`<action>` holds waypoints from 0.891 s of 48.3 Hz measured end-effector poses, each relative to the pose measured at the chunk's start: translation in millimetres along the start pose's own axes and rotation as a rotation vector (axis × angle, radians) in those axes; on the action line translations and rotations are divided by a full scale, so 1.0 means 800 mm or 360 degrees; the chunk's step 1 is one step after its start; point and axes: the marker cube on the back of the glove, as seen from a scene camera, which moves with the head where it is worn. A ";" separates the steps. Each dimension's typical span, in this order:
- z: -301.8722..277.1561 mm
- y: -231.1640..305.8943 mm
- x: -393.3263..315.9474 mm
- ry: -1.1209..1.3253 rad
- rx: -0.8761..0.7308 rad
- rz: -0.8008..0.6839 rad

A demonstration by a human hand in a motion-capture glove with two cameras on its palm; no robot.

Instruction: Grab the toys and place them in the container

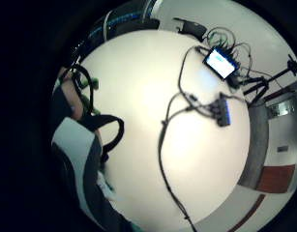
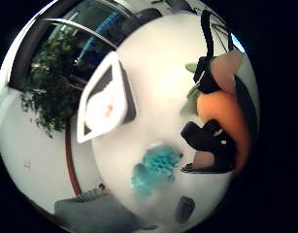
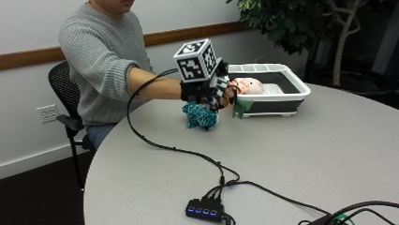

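Observation:
My gloved right hand (image 3: 204, 91) is raised above the round table (image 3: 299, 154), just left of the container. Its fingers curl round an orange carrot toy (image 3: 232, 90) (image 2: 221, 114), whose green leaves (image 3: 240, 108) (image 1: 88, 90) hang below the hand. Below the hand, a teal knitted toy (image 3: 201, 116) (image 2: 156, 167) lies on the table. The white container with dark sides (image 3: 293, 86) (image 2: 120, 82) stands at the table's far edge. A pale pink toy (image 3: 250, 86) (image 2: 108, 109) lies inside it.
A black cable runs from the hand across the table to a hub with blue lights (image 3: 203, 208) (image 1: 223, 108) near the front edge. A small lit screen (image 1: 219, 63) sits among more cables. A potted plant (image 3: 293, 23) stands behind the container.

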 end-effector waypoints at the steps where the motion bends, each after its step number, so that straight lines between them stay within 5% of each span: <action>1: -0.010 -0.003 -0.003 -0.0003 0.0012 -0.0005; 14: -0.046 -0.028 -0.057 -0.0072 0.0056 -0.0104; 29: 0.016 -0.100 -0.301 -0.0117 -0.0074 -0.0490; 43: 0.054 -0.125 -0.336 -0.0023 -0.0310 -0.0510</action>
